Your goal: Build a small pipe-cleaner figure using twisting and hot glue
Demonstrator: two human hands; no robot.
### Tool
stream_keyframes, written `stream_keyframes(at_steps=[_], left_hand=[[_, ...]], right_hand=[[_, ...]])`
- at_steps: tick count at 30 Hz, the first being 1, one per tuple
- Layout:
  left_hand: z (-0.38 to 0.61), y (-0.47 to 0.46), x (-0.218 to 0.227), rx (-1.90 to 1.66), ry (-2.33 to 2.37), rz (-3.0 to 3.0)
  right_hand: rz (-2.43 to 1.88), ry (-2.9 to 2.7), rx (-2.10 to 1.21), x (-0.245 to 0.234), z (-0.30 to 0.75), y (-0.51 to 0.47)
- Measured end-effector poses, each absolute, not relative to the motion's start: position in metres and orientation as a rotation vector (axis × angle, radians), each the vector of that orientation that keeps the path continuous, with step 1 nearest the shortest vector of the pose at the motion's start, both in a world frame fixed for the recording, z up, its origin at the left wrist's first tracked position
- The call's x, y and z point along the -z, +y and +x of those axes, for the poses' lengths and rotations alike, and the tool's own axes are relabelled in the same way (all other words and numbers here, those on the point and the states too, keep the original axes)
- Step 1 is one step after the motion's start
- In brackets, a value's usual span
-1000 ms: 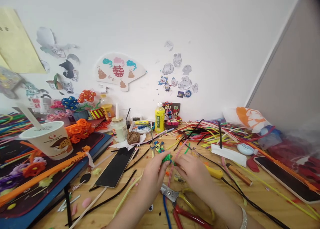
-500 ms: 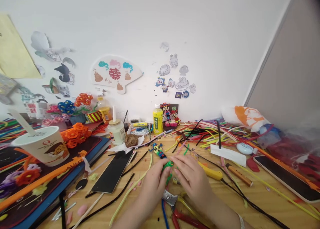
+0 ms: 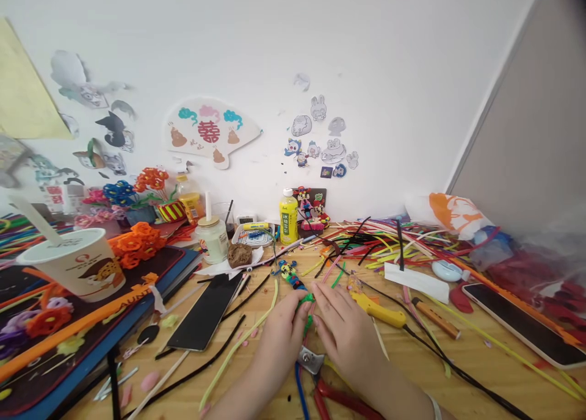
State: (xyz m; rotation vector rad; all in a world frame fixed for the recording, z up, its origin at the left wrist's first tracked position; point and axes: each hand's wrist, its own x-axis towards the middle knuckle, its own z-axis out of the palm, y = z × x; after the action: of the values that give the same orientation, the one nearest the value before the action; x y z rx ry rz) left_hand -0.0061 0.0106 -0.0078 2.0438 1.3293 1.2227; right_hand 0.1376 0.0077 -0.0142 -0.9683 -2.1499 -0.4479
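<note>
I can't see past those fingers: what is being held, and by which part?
A short green fuzzy pipe-cleaner piece, pinched near its upper end between the fingertips of the left hand and right hand.

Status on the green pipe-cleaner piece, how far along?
Done: orange pipe-cleaner flowers and a small multicoloured figure look finished. In hand: left hand and right hand pinch the green piece, only a small twist. Left: a heap of loose stems lies unused.
</note>
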Motion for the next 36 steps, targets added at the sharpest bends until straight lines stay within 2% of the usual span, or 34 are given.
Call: stream_keyframes(at_steps=[6,16,27,32,36], left_hand=[[-0.003,0.007,0.004,-1.152,1.323,2.035],[0.001,0.004,0.003,-1.243,1.277,1.936],[0.001,0.002,0.000,-1.263,1.179,1.918],[0.002,0.001,0.005,-1.252,1.209,1.931],[0.001,0.002,0.010,-1.211,1.309,1.991]], right_hand=[[-0.969,-2.155,0.383,0.019,0.134,0.006],[-0.975,-2.027,-0.079,0.019,0.131,-0.001],[-0.910,-1.934,-0.314,0.022,0.129,-0.005],[-0.908,-1.941,-0.350,0.026,0.130,-0.003],[-0.932,-1.988,-0.254,0.026,0.130,-0.003]])
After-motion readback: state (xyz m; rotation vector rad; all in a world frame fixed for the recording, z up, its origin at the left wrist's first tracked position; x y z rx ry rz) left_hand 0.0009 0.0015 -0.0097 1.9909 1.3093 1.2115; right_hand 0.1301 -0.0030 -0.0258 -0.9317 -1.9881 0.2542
